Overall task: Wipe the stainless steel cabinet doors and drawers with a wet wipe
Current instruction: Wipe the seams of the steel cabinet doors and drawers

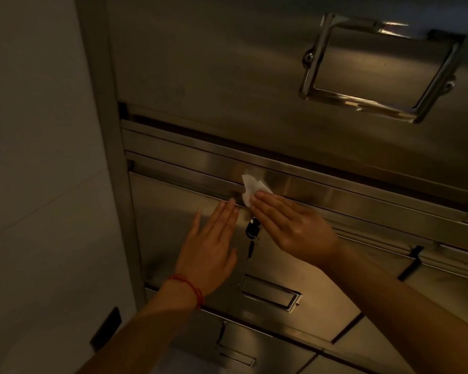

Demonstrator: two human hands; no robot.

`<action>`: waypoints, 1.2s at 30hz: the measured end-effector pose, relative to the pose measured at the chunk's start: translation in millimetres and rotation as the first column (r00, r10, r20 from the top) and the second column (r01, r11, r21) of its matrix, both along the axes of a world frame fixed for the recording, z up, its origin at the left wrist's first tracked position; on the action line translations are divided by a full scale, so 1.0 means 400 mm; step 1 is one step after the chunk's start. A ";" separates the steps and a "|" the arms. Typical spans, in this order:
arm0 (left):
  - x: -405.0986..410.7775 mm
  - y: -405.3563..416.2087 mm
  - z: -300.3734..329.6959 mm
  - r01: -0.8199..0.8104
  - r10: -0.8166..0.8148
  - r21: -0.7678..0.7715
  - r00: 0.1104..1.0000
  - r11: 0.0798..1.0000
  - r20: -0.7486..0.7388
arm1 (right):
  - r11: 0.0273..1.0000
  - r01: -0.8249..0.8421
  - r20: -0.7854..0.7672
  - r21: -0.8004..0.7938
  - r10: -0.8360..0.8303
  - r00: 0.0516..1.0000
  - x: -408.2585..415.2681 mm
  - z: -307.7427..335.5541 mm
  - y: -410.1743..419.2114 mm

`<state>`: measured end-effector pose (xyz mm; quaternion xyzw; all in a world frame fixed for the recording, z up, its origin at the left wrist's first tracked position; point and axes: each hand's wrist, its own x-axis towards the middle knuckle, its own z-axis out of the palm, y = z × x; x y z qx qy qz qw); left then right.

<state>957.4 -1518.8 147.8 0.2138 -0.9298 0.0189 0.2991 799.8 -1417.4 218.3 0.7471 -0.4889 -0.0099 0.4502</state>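
A white wet wipe (pixel 250 186) lies against the horizontal steel strip (pixel 335 190) above the upper drawer. My right hand (pixel 292 225) presses it there with straight fingers. My left hand (pixel 214 244) rests flat on the front of the upper drawer (pixel 162 211), fingers straight, a red thread band on its wrist. A bunch of keys (pixel 251 230) hangs from a lock between my two hands. Above the strip is a large steel cabinet door (pixel 214 63) with a chrome frame handle (pixel 376 68).
A recessed chrome pull (pixel 270 292) sits low on the upper drawer. A lower drawer (pixel 243 349) shows beneath it, with more steel fronts (pixel 368 341) to the right. A pale wall (pixel 38 157) runs along the left, with a dark fitting (pixel 106 327) near the bottom.
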 end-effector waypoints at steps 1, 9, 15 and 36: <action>-0.002 0.002 -0.001 -0.003 0.003 0.009 1.000 1.000 -0.008 | 1.000 -0.009 0.001 0.003 0.009 1.000 0.007 0.001 -0.009; 0.000 -0.003 0.000 -0.003 0.003 -0.010 1.000 1.000 0.011 | 1.000 -0.011 -0.012 -0.001 0.011 1.000 -0.003 0.005 0.003; -0.001 0.001 0.000 0.011 -0.012 0.055 1.000 0.998 0.013 | 1.000 0.002 -0.008 0.011 -0.001 1.000 0.013 0.001 -0.026; 0.073 -0.117 0.011 -0.070 0.069 0.035 0.998 0.997 0.014 | 1.000 0.004 0.002 -0.004 -0.004 1.000 0.044 0.003 -0.069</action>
